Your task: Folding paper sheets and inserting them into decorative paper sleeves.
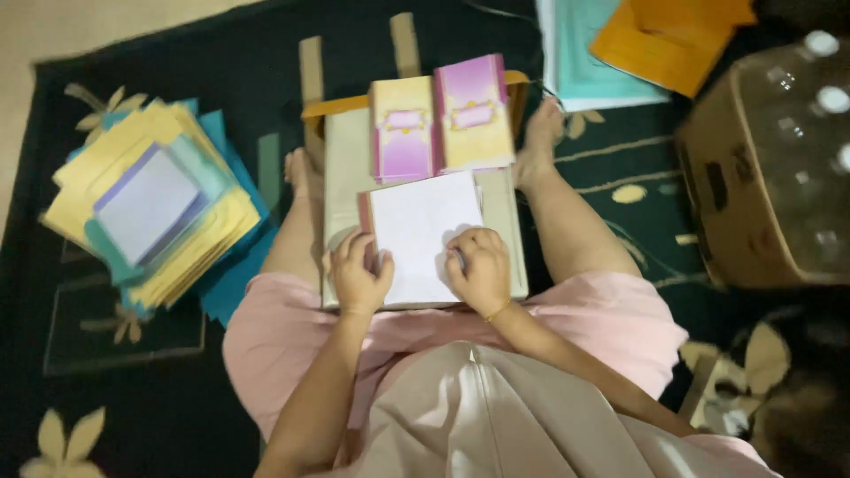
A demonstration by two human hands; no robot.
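Note:
A white sheet (423,232) lies on a small beige board (347,168) resting between my legs. My left hand (359,273) rests on the sheet's left edge, fingers curled over it. My right hand (479,267) presses on the sheet's lower right part with fingers bent; whether it holds something small is unclear. Just beyond the sheet, two cards lie side by side: a yellow and pink card (403,131) and a pink and purple card (475,112).
A messy stack of yellow, teal and blue envelopes and papers (155,208) sits on the dark carpet at the left. Teal and orange sheets (620,40) lie at the top right. A cardboard box of clear bottles (779,159) stands at the right.

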